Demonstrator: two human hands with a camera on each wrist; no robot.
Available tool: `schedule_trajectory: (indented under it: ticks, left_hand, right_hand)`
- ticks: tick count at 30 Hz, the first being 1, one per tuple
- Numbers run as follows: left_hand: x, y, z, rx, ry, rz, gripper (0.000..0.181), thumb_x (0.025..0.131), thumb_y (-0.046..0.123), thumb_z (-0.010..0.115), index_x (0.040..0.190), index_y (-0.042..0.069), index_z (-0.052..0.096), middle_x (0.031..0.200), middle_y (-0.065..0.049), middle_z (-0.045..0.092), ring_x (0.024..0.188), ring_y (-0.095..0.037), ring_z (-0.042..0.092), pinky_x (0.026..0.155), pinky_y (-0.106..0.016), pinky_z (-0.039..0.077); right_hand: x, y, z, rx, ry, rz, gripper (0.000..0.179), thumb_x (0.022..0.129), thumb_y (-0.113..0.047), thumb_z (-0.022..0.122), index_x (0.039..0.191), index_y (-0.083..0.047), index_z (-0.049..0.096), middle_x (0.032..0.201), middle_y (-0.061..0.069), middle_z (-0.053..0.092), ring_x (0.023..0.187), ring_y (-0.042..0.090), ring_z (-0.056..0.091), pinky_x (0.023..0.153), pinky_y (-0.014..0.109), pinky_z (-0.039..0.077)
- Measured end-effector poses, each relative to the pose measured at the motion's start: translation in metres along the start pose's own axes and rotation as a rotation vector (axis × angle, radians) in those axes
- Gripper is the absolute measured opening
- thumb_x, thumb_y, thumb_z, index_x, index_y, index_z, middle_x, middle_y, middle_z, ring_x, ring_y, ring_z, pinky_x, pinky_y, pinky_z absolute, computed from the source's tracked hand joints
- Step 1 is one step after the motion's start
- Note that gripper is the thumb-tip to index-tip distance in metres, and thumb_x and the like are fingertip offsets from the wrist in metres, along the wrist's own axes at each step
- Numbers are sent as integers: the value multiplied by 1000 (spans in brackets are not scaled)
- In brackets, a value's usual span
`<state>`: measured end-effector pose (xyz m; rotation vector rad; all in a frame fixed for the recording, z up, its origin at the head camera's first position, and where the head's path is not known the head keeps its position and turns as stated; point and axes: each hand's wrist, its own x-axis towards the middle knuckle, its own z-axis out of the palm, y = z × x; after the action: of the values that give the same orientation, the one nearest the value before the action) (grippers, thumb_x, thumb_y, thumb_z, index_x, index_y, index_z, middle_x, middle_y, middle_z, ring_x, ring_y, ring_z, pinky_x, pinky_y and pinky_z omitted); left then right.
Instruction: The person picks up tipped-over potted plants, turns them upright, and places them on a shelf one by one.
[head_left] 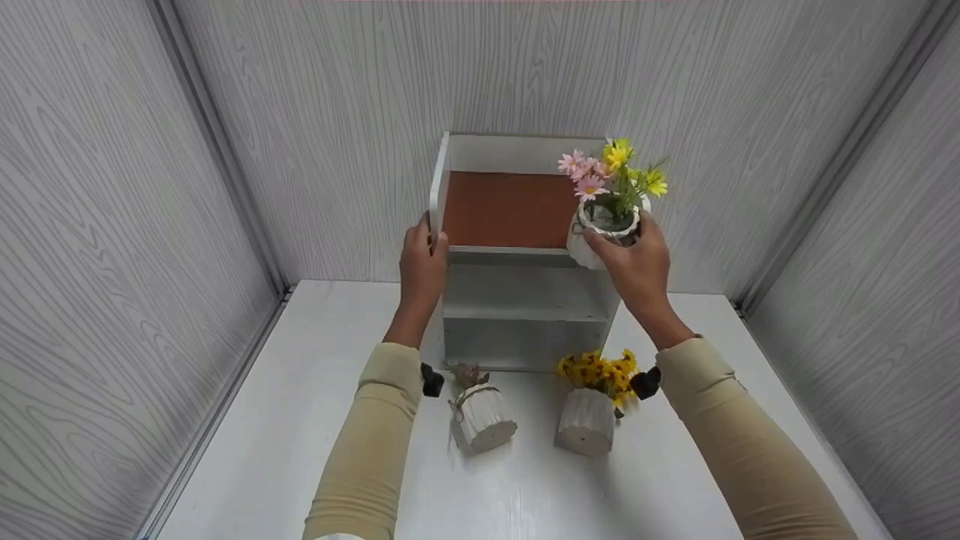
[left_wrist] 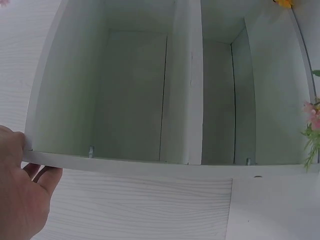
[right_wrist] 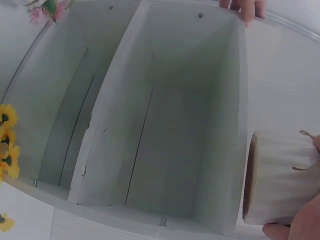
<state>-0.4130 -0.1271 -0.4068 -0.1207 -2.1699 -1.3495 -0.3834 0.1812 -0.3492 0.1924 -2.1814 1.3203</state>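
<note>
A small white shelf unit (head_left: 525,292) with a brown-red top surface (head_left: 504,210) stands against the back wall. My left hand (head_left: 422,266) grips its left side panel (left_wrist: 150,164) near the upper front corner. In my right hand (head_left: 641,262) is a white ribbed flowerpot (head_left: 589,250) with pink and yellow flowers (head_left: 616,169), held by the rim with the thumb at the front. The pot is at the right front edge of the top surface. In the right wrist view the pot's base (right_wrist: 252,185) is beside the shelf's edge; whether they touch, I cannot tell.
On the white table (head_left: 330,420) in front of the shelf lie two more flowerpots on their sides: one with small pinkish flowers (head_left: 486,416) at left, one with yellow flowers (head_left: 587,424) at right. Wood-grain walls (head_left: 360,97) enclose the back and both sides.
</note>
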Motion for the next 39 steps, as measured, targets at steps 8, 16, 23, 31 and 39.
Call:
schedule_trajectory:
  ticks: [8, 16, 23, 31, 39]
  left_hand:
    - [0, 0, 1, 4, 72, -5, 51, 107, 26, 49, 153, 6, 40, 129, -15, 57, 124, -27, 57, 102, -44, 50]
    - [3, -1, -1, 0, 104, -68, 53, 106, 30, 52, 153, 8, 42, 133, -13, 56, 124, -27, 58, 99, -42, 52]
    - [6, 0, -6, 33, 77, -71, 53, 106, 29, 51, 154, 9, 40, 135, -14, 55, 128, -28, 57, 102, -43, 51]
    - [6, 4, -4, 11, 75, -83, 51, 107, 26, 49, 153, 6, 40, 135, -15, 54, 130, -29, 56, 104, -43, 50]
    - [4, 7, 0, -6, 76, -109, 52, 107, 26, 48, 154, 7, 40, 138, -14, 53, 132, -29, 54, 105, -43, 50]
  right_hand:
    - [8, 2, 13, 9, 13, 46, 86, 81, -54, 79, 148, -11, 47, 140, 10, 59, 129, 21, 57, 103, 40, 51]
    - [15, 0, 25, 49, -3, 88, 87, 84, -57, 76, 151, -10, 43, 143, 11, 58, 127, 20, 58, 101, 40, 51]
    - [22, 1, 32, 103, 6, 97, 88, 85, -55, 75, 153, -11, 41, 145, 9, 56, 130, 16, 56, 103, 37, 49]
    - [30, 4, 38, 120, 11, 115, 88, 86, -54, 74, 154, -12, 37, 146, 8, 54, 133, 15, 53, 107, 34, 46]
    - [39, 7, 41, 99, 5, 151, 93, 87, -54, 74, 157, -9, 32, 152, 10, 49, 140, 17, 46, 113, 34, 40]
